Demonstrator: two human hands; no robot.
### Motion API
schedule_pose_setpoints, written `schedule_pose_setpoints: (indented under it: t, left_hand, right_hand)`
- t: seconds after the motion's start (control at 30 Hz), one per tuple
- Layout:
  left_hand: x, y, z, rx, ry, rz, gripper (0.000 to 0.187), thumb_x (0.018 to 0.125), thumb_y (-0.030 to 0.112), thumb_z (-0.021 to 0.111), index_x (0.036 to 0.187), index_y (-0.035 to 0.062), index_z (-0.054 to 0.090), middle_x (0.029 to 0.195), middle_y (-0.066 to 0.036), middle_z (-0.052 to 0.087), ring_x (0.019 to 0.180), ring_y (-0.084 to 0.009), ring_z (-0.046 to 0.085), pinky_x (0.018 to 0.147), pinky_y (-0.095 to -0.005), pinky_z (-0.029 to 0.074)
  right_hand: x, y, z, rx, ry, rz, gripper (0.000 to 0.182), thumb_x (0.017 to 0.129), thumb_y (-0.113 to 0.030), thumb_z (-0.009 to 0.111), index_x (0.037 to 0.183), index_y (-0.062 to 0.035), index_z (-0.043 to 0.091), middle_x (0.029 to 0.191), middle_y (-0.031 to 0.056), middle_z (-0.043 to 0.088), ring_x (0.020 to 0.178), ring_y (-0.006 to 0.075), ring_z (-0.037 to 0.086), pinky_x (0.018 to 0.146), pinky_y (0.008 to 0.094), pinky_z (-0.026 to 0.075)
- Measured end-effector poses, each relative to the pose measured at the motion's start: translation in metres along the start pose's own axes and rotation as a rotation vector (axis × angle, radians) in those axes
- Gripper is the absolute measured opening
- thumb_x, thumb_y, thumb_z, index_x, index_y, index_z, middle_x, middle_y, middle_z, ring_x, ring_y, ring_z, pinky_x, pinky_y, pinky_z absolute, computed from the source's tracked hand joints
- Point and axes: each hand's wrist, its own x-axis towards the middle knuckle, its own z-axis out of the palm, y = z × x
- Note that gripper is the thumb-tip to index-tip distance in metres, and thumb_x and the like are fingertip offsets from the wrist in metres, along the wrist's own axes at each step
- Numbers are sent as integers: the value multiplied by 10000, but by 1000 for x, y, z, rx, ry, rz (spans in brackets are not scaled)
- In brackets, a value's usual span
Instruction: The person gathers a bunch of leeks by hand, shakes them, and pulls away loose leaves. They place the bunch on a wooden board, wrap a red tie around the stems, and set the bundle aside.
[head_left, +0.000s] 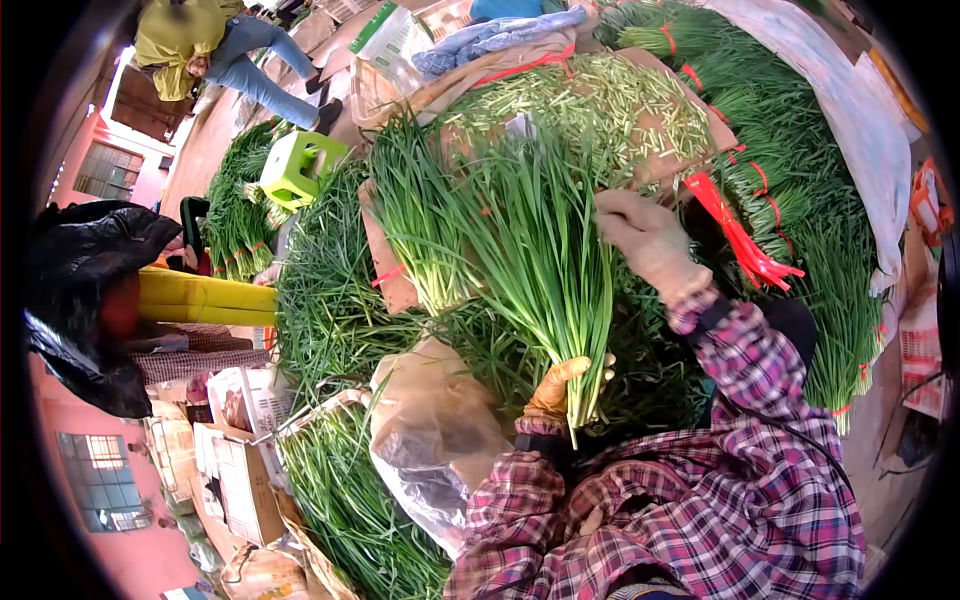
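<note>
My left hand [553, 390], in a yellowish glove, is wrapped round the lower stems of a loose bunch of garlic chives [550, 260]. The leaves fan out upward, away from me. To the right of the leaves is my right hand [650, 240] in a pale glove, its fingers bent and close together beside the leaf edge; whether they pinch a leaf is hidden. A tied bunch of garlic chives [430, 230] with a red band lies just left of the held one, on a board [395, 285].
Cut stem pieces [620, 105] cover the board's far part. Red ties [735, 230] hang at its right edge. Banded bunches [790, 150] are stacked along the right. Loose chives [335, 280] and a plastic bag [435, 410] lie left. Beyond are a green stool [300, 165] and another person [225, 55].
</note>
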Motion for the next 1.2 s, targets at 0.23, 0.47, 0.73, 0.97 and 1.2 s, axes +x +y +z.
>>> schedule_pose_setpoints:
  t: [0.23, 0.47, 0.73, 0.97, 1.2]
  left_hand:
    - [1, -1, -2, -17, -15, 15, 588, 758, 293, 661, 1223, -10, 466, 1167, -150, 560, 959, -231, 583, 809, -328, 488]
    - [0, 3, 5, 28, -49, 46, 584, 773, 269, 643, 1250, -10, 454, 1233, -146, 522, 1063, -248, 547, 885, -348, 457]
    - [2, 2, -1, 59, -61, 58, 577, 772, 256, 654, 1253, 5, 456, 1245, -129, 516, 1099, -244, 531, 898, -362, 456]
    - [1, 2, -7, -124, -171, 39, 636, 775, 302, 633, 1276, -25, 415, 1275, -162, 479, 1129, -254, 504, 917, -381, 444]
    - [-3, 4, 4, -175, -107, 95, 631, 756, 344, 661, 1234, -14, 459, 1164, -197, 548, 1043, -302, 562, 851, -432, 494]
  right_hand:
    - [32, 17, 33, -440, -194, 272, 411, 797, -325, 550, 1140, -100, 533, 1021, 142, 618, 945, 333, 580, 811, 379, 462]
    - [67, 15, 50, -769, -491, 386, 252, 804, -190, 541, 999, -57, 629, 1011, 163, 624, 927, 337, 606, 780, 419, 490]
    - [77, 11, 55, -871, -516, 411, 248, 784, -200, 544, 962, -48, 625, 1030, 137, 626, 1015, 349, 568, 847, 439, 463]
    - [64, 31, 18, 445, -52, 384, 261, 790, -235, 615, 967, -43, 631, 824, 70, 632, 690, 155, 590, 632, 271, 495]
    - [-40, 39, 25, -345, -33, -144, 252, 827, -258, 580, 1023, -111, 638, 979, 91, 645, 890, 225, 614, 781, 303, 493]
